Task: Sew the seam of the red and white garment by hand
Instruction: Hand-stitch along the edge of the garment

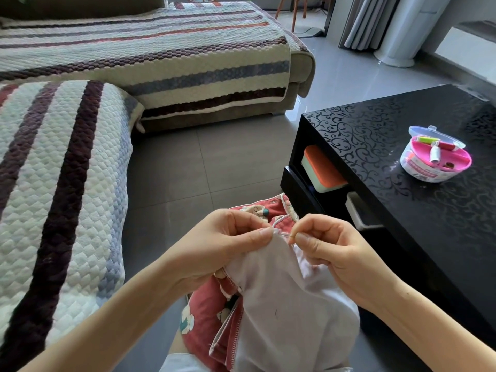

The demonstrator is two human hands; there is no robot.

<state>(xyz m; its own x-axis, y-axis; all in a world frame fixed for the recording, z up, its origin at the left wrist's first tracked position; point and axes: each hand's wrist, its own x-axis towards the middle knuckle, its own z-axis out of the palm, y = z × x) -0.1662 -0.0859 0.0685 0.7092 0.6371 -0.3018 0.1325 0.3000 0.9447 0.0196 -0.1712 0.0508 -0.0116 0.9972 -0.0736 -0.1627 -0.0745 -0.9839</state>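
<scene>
Our L hand (228, 237) pinches the garment (281, 291) at its top edge, thumb pressed over curled fingers. R hand (330, 248), just beside it, pinches a thin needle (292, 235) at that same edge, other fingers curled in. The garment sits btw both hands & hangs down over our lap, white inside facing us, red print showing below the L wrist & beyond the knuckles. A kit (434, 154) stands on the black table (375, 146) at right, well apart. Striped sofa (67, 170) at left.

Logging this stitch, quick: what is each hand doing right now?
Left hand: pinches the seam edge of the red and white fabric garment.
Right hand: pinches a thin metal needle at that seam.
</scene>
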